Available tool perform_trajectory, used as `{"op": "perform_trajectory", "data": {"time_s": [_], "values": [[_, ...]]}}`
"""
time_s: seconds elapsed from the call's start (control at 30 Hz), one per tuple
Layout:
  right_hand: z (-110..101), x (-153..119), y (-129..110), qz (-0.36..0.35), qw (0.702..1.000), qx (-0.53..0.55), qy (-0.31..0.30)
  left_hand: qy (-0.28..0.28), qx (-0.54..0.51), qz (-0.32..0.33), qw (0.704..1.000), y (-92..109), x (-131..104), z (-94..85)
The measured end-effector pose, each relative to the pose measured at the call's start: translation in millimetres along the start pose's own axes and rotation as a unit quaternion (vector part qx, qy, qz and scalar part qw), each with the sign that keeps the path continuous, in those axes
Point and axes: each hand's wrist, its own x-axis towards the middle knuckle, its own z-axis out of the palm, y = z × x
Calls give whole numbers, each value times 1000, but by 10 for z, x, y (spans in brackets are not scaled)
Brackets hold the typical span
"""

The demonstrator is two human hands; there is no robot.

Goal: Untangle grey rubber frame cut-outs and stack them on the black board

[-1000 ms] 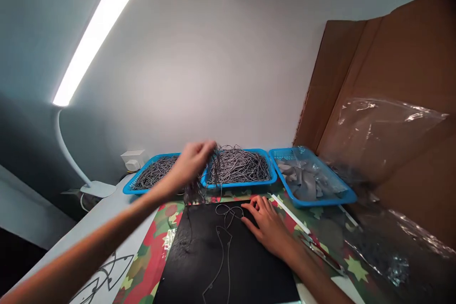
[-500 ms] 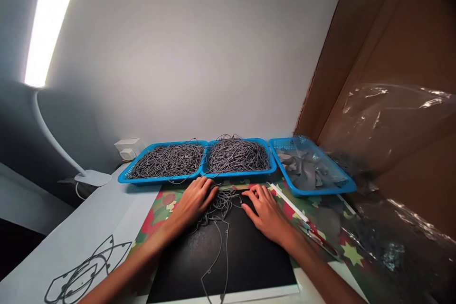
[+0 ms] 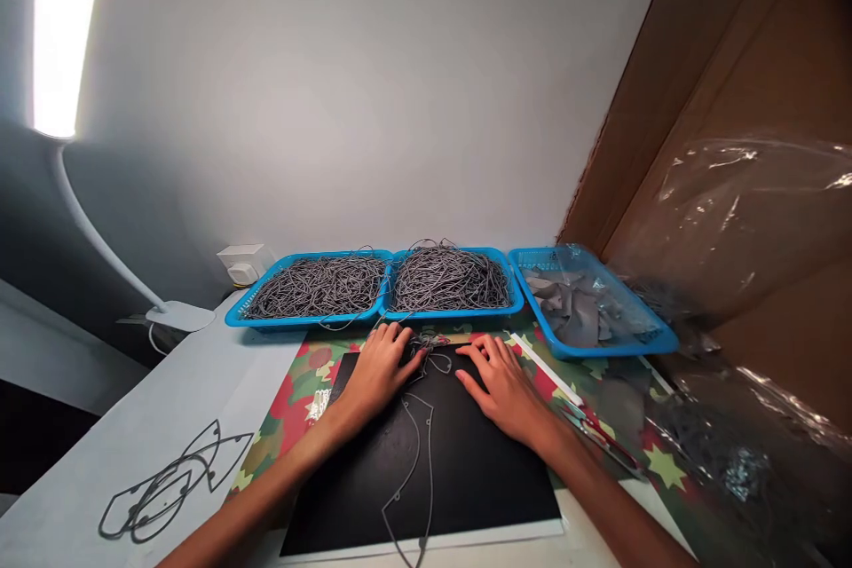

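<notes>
Tugging the looped gray strands [image 3: 431,342] could knot them; whether your left hand [image 3: 381,364] grips any, I can't tell; your right hand [image 3: 499,383] has thumb and forefinger apart.

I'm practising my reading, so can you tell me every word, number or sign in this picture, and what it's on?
There are no words, labels, brands or numbers I can read.
A tiny dark mark by the back rim of the right-hand blue basket: too small to read.
The patterned sheet shows star shapes, but no letters I can make out.
</notes>
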Motion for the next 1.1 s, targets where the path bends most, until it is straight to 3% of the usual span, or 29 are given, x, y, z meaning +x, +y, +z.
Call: {"op": "perform_trajectory", "data": {"time_s": [0.1, 0.2, 0.3, 0.47, 0.57, 0.63, 0.87, 0.97, 1.1], "values": [[1, -1, 3, -1, 1000, 1, -1, 17, -21, 9, 1000, 44, -17, -61], [-3, -1, 3, -1, 1000, 1, -2, 52, -43, 3, 998, 85, -52, -236], [1, -3, 6, -1, 1000, 0, 0, 108, -53, -17, 993, 88, -41, -598], [36, -16, 24, 3, 1000, 2, 7, 187, -51, -51, 980, 8, 90, -1397], [61, -23, 36, 2, 1000, 6, 12, 190, -50, -70, 978, -37, 111, -1593], [74, -24, 42, -1, 1000, 8, 14, 169, -58, -82, 981, -56, 85, -1496], [74, -18, 47, -6, 1000, -2, 11, 109, -80, -120, 984, -5, -49, -672], [61, -14, 39, -7, 1000, -6, 7, 99, -74, -138, 983, 71, -95, -536], [42, -3, 25, -6, 1000, -9, 6, 91, -81, -154, 981, 135, -103, -478]]}}
